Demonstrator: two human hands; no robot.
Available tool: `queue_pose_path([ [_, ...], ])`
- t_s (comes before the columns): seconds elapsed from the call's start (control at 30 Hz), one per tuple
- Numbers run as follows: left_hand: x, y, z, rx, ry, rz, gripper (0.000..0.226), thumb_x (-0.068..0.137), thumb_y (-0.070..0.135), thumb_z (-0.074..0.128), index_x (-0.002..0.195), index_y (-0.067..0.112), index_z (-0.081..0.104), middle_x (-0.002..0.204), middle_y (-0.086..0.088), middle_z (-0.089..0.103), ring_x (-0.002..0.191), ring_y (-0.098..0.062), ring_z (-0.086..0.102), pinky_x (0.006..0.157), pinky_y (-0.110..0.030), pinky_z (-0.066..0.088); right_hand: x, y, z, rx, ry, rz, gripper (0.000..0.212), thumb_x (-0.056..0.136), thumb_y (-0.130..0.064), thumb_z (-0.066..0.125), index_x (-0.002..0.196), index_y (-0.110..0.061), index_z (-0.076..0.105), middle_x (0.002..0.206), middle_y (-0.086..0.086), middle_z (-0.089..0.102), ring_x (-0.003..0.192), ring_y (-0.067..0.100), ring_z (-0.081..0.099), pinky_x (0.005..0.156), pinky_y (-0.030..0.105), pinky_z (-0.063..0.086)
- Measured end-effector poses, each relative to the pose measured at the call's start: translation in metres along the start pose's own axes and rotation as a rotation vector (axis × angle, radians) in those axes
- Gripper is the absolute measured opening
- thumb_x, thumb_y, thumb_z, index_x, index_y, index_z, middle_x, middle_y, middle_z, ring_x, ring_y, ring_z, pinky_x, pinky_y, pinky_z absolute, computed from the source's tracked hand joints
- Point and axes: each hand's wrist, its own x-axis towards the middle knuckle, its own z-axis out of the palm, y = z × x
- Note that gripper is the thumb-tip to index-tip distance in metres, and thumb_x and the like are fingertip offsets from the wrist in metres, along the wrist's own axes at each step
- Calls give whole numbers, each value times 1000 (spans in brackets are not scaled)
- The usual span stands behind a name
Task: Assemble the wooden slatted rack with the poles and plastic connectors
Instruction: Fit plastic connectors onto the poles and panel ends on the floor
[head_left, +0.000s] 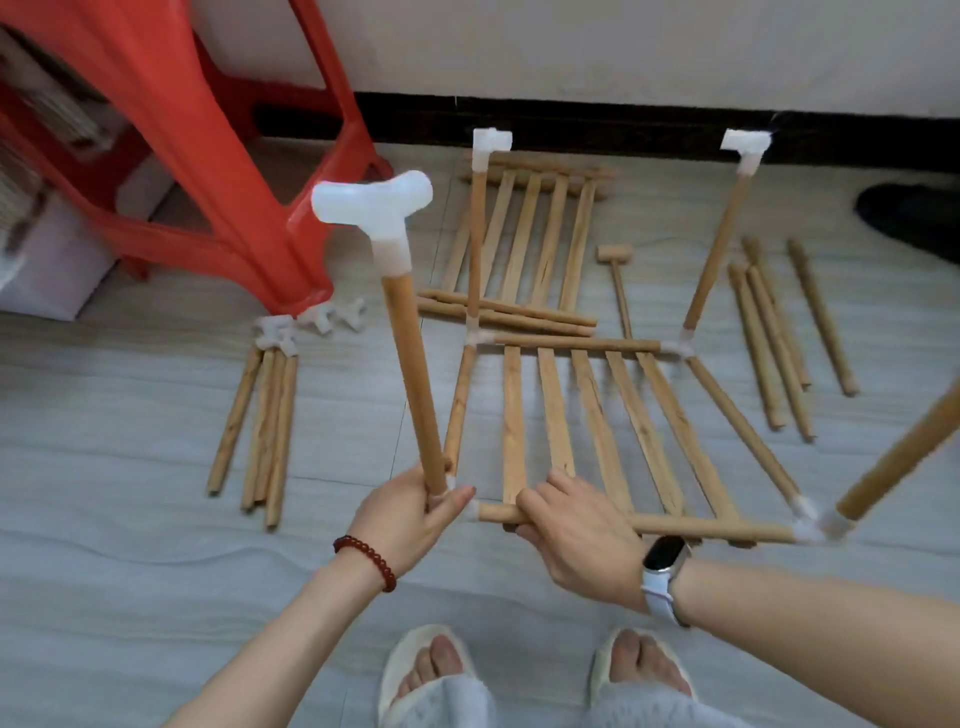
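Upright pole: a round light-wood pole (413, 384) capped by a white plastic T-shaped connector (373, 200), standing up out of the near-left corner of the rack frame, leaning slightly left and toward the camera.
Left hand (410, 514): fingers wrapped round the foot of that pole, right at the white corner joint, thumb lying toward the rail.
Right hand (576, 540): curled over the near front rail (691, 527), a horizontal wooden pole running right from that same corner.
Key relation: the pole's long axis runs up and away from the left grip; the rail's runs sideways from it. Seating the pole looks like a push down along its own length, with the left hand nearer and the right hand bracing.
Rack frame: flat wooden slats (597, 426) span between front and back rails; two more capped posts (719, 244) rise at the far corners.
Hidden: the near-left corner joint is mostly covered by the left hand, so how deep the pole sits cannot be told. The near-right post (904, 452) is cut off by the picture's edge and blurred.
Beyond the rack: a second slatted panel (530, 239), a small wooden mallet (615, 275), loose poles (260, 431) to the left, spare white connectors (332, 314) and a red plastic stool (208, 156).
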Motion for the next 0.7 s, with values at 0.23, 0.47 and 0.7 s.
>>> queue_pose_path([
  [0.23, -7, 67, -20, -601, 202, 23, 16, 90, 15, 58, 76, 23, 55, 79, 2, 59, 81, -9, 58, 74, -20, 46, -12, 5, -71, -38, 25, -83, 33, 91, -46, 48, 99, -14, 54, 89, 1, 54, 82, 16, 43, 63, 29, 34],
  [0.47, 11, 107, -38, -1065, 149, 12, 38, 92, 13, 53, 54, 12, 51, 42, 4, 44, 43, -9, 44, 54, -20, 41, -6, 14, -108, -266, 75, -127, 37, 74, -48, 72, 72, -15, 55, 62, -1, 55, 60, 14, 50, 42, 26, 31],
  [0.7, 35, 122, -54, -1286, 43, -110, 35, 95, 22, 47, 62, 11, 49, 37, 1, 32, 33, -12, 31, 41, -23, 35, 14, 22, -125, -313, 181, -188, 41, 67, -49, 75, 61, -15, 53, 47, -4, 49, 40, 15, 47, 31, 20, 31],
])
